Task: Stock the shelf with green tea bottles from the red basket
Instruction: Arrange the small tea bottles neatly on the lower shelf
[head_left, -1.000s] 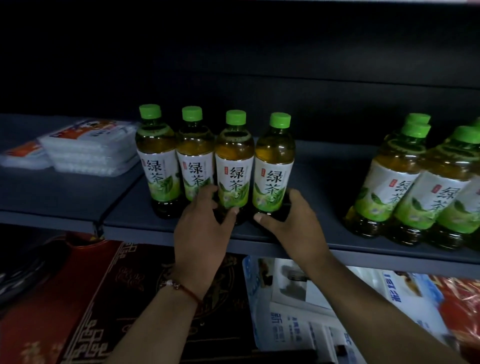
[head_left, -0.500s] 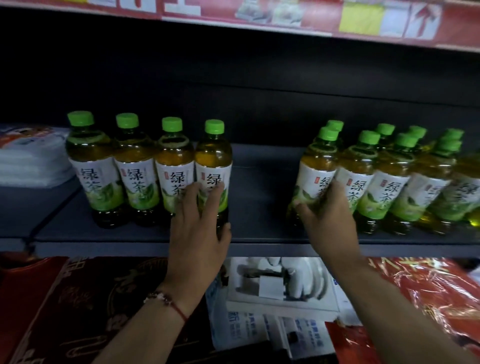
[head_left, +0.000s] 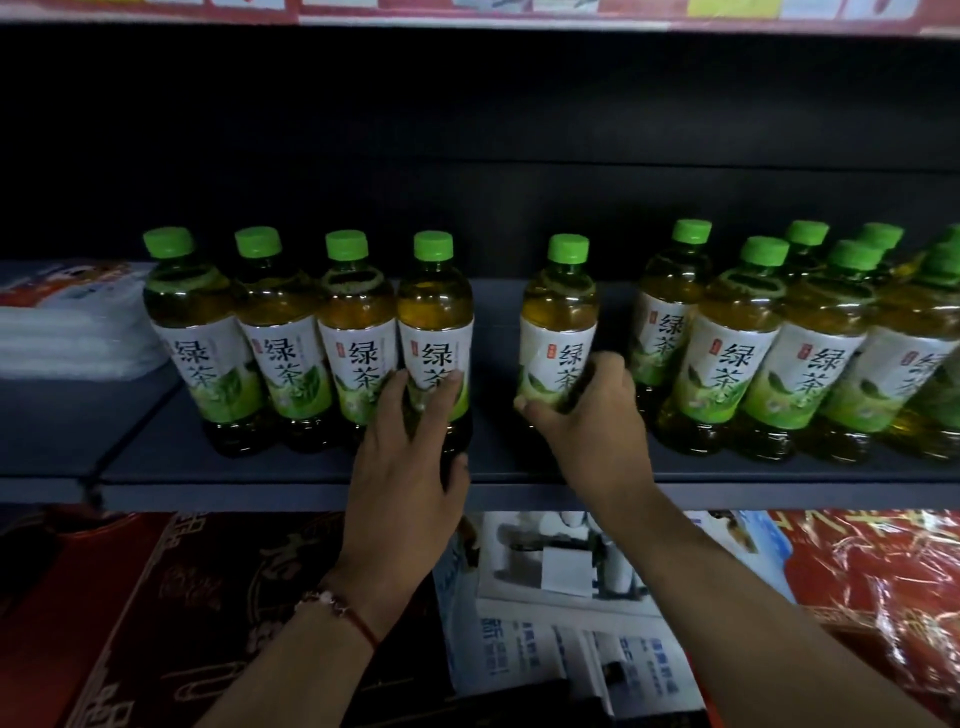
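Several green tea bottles with green caps stand on the dark grey shelf (head_left: 291, 470). A row of them is at the left; my left hand (head_left: 410, 467) holds the lower part of the rightmost bottle of that row (head_left: 435, 332), fingers on its label and thumb at its base. My right hand (head_left: 582, 415) grips a single bottle (head_left: 560, 322) standing alone in the gap between the left row and a larger cluster of bottles (head_left: 753, 353) at the right. The red basket is not in view.
White packaged goods (head_left: 67, 332) lie on the shelf at the far left. Below the shelf sit red and dark patterned boxes (head_left: 171, 613), white-blue packages (head_left: 545, 639) and red foil wrapping (head_left: 872, 587). A red price strip (head_left: 467, 10) runs along the shelf above.
My right hand pulled one bottle out of the right cluster and moved it left into the gap. My left hand stayed on the rightmost bottle of the left row.
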